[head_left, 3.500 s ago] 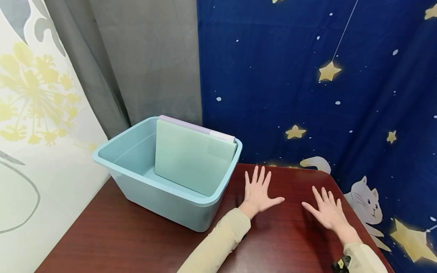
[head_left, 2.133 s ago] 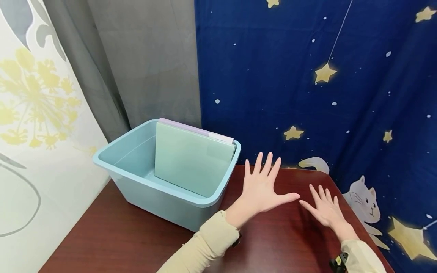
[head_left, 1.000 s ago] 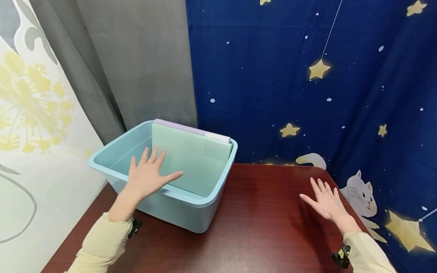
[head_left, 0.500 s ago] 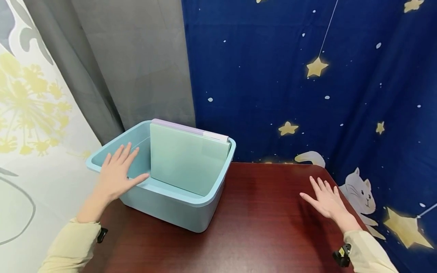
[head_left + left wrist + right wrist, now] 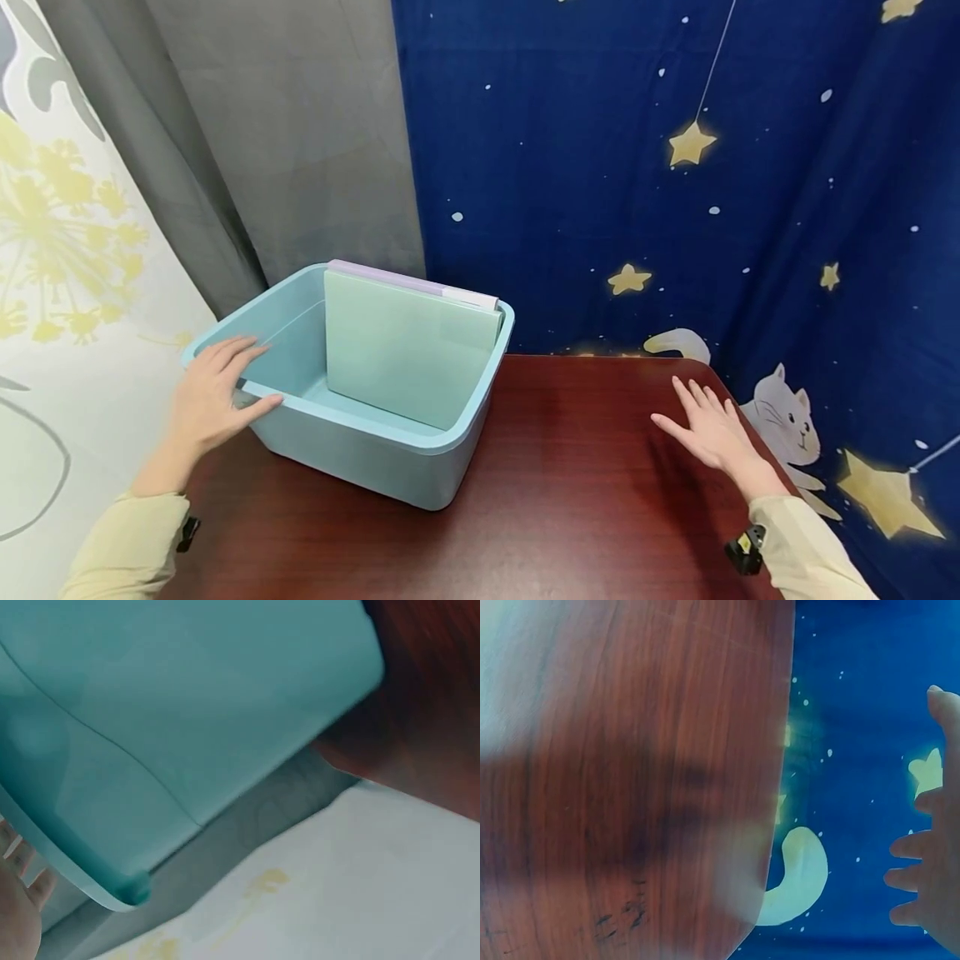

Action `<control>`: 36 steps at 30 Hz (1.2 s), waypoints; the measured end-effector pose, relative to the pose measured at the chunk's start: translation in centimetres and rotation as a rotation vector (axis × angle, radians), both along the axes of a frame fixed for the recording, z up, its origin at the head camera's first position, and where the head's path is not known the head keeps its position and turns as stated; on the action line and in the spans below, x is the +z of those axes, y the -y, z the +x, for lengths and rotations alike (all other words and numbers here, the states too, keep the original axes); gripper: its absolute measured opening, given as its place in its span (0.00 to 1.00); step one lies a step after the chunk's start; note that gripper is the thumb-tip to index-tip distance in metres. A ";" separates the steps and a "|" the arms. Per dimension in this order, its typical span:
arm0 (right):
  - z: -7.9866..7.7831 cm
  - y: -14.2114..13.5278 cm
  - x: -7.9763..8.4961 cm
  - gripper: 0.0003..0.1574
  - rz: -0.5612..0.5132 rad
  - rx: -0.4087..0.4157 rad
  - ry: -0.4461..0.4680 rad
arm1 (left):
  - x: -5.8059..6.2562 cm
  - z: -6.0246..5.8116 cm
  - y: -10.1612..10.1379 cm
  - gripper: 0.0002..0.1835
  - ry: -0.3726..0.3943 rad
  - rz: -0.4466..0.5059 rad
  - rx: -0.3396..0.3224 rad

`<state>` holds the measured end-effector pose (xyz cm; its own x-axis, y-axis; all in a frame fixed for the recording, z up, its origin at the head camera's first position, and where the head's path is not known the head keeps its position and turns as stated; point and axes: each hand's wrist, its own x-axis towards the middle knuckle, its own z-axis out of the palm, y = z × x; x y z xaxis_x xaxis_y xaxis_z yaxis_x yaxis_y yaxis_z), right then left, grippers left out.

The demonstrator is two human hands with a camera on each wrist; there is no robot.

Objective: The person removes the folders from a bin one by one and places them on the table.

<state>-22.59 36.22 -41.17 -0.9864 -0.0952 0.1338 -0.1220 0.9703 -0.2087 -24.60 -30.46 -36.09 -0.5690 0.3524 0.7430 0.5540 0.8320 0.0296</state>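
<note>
A light blue plastic tub (image 5: 360, 458) stands on the table at left of centre. Inside it, a pale green folder (image 5: 408, 346) is propped upright against the far wall. Behind that shows the top edge of a lilac folder (image 5: 382, 276) with a white label (image 5: 471, 297). My left hand (image 5: 204, 404) is at the tub's near left corner, its fingers over the rim and thumb spread along the front. The left wrist view has its fingers (image 5: 22, 859) close by the rim (image 5: 64, 859). Over the table's right side hovers my right hand (image 5: 712, 429), fingers spread, holding nothing.
A dark red wooden table (image 5: 570, 467) has a rounded far right corner. Blue star-patterned curtain (image 5: 570, 167) and grey curtain (image 5: 300, 150) hang behind it. White patterned cloth (image 5: 97, 400) borders its left side. Each wrist wears a small black device (image 5: 744, 550).
My left hand has swung from the table right of the tub, across its front, to the near left corner. The right hand has stayed in nearly the same place. The view has shifted slightly.
</note>
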 end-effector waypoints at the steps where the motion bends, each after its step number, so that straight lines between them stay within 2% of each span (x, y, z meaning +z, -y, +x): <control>1: -0.1 0.2 0.1 0.53 -0.003 0.004 -0.002 | -0.1 0.0 0.2 0.42 -0.002 0.004 0.001; 8: -0.6 1.8 1.1 0.52 -0.040 0.039 -0.008 | -0.9 -0.1 1.6 0.42 0.012 0.011 0.041; 18: -1.7 3.8 2.4 0.52 -0.101 0.130 -0.061 | -1.2 -0.2 1.9 0.39 0.076 -0.026 0.103; 23: -1.9 4.5 2.8 0.52 -0.133 0.167 -0.111 | -1.3 -0.3 2.0 0.38 0.066 -0.027 0.097; 28: -2.0 5.1 3.0 0.54 -0.216 0.176 -0.137 | -1.4 -0.2 2.1 0.39 0.071 -0.018 0.101; 36: -2.3 6.1 3.4 0.54 -0.280 0.179 -0.180 | -1.6 0.2 2.1 0.36 0.165 -0.027 0.148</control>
